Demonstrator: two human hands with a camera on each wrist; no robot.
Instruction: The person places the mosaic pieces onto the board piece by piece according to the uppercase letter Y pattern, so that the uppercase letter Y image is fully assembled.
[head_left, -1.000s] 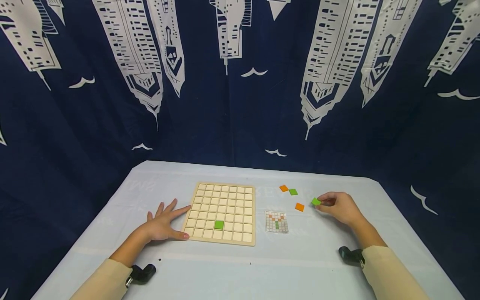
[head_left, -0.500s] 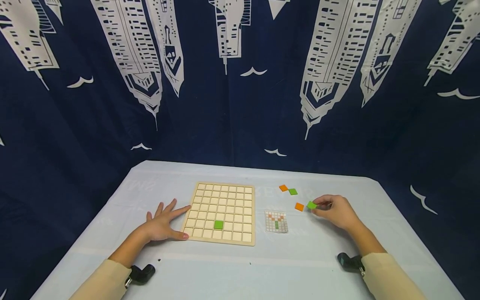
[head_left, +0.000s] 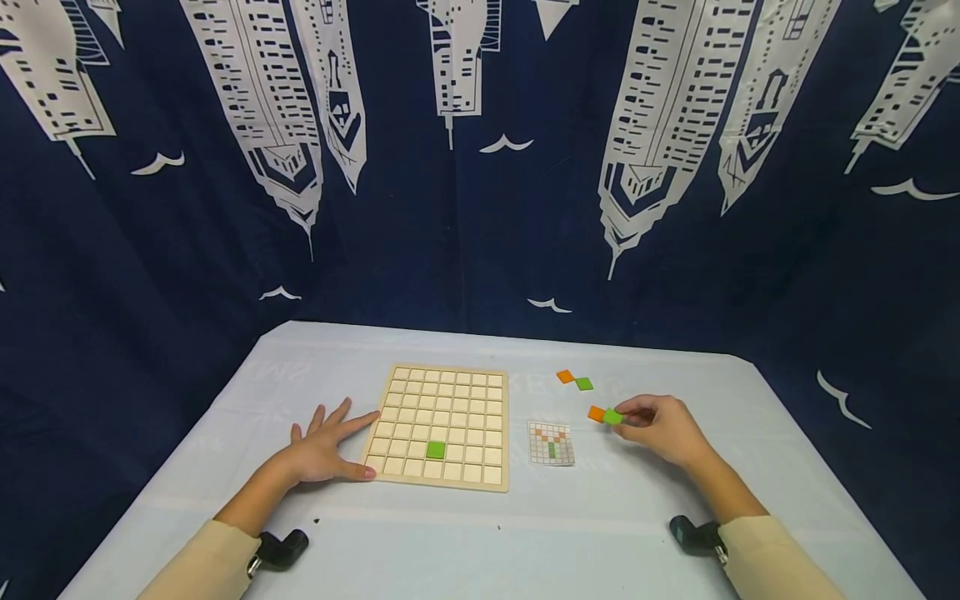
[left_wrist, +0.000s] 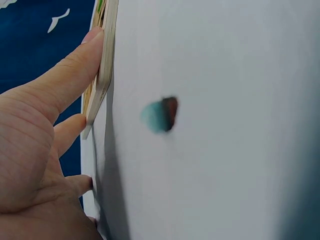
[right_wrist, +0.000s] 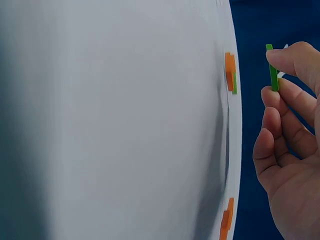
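My right hand pinches a green square tile between thumb and fingertips. In the right wrist view the green tile appears edge-on, raised off the table. From the head view it overlaps one side of an orange tile. My left hand has its fingers spread, with thumb and index finger touching the left edge of a wooden grid board. One green tile lies in a cell low on that board. The left wrist view has the thumb against the board's side.
Right of the board lies a small printed grid card with a coloured pattern. Behind it another orange tile touches a green tile at the corner. A white cloth covers the table; a dark blue patterned curtain hangs behind.
My right hand has moved left and slightly nearer, carrying the green tile from the right of the front orange tile to over its edge. The left hand keeps its place at the board.
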